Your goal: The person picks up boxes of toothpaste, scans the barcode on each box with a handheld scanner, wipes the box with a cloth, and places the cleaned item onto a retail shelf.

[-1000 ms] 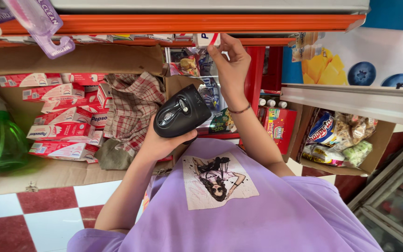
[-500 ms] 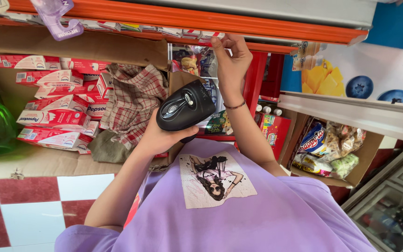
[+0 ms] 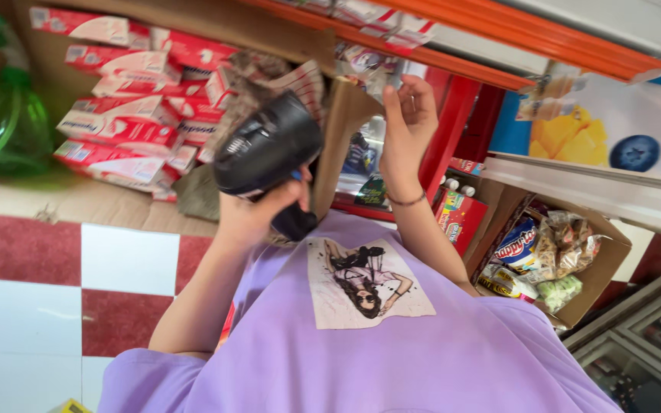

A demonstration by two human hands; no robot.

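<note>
The left hand's fingers [image 3: 300, 180] are curling tight around the grip of a black handheld scanner [image 3: 265, 149] — fully closed on it, with the head raised toward the shelf. The right hand [image 3: 407, 130] is reaching up, fingers loosely bent and pinching at a small label on the orange shelf edge [image 3: 453, 57]. A good read likely calls for steadying that tag flat and squaring the scanner's window to it — stacked red boxes [image 3: 124, 115] are sitting just left.

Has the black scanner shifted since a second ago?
Yes. The black scanner moved left, now overlapping the plaid cloth, nearer the red boxes.
</note>
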